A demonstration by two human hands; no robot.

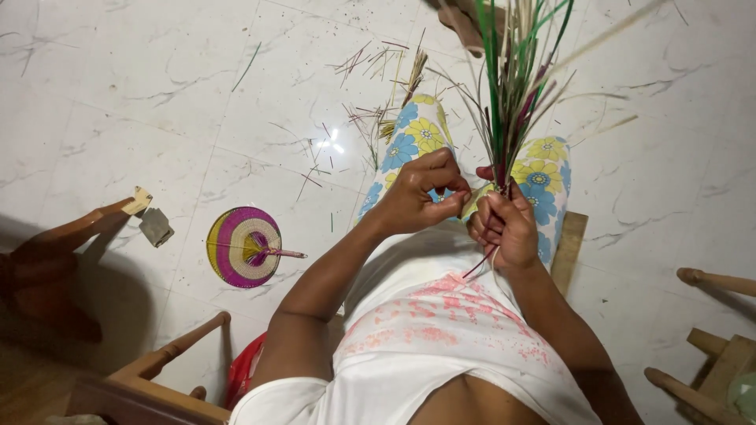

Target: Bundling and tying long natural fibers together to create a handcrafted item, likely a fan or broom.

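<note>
Seen from above, a seated person holds a bundle of long thin straws over their lap, above knees covered in blue and yellow flowered cloth. The bundle's long axis runs away from the body: its gathered base sits at the hands and the loose ends, green, pale and a few purple, fan out toward the top of the view, where the tips are cut off by the frame edge. The right hand is curled around the bundle's base, fingers pressed together in a closed grip; a thin reddish strand trails from under it toward the white shirt. The left hand sits just beside it, fingertips pinching something small at the base, too hidden by the knuckles to make out. On the white marble floor to the left lies a round woven fan in purple, pink and yellow. Scattered straw scraps lie beyond the knees. Wooden chair parts show at the edges, only partly visible
</note>
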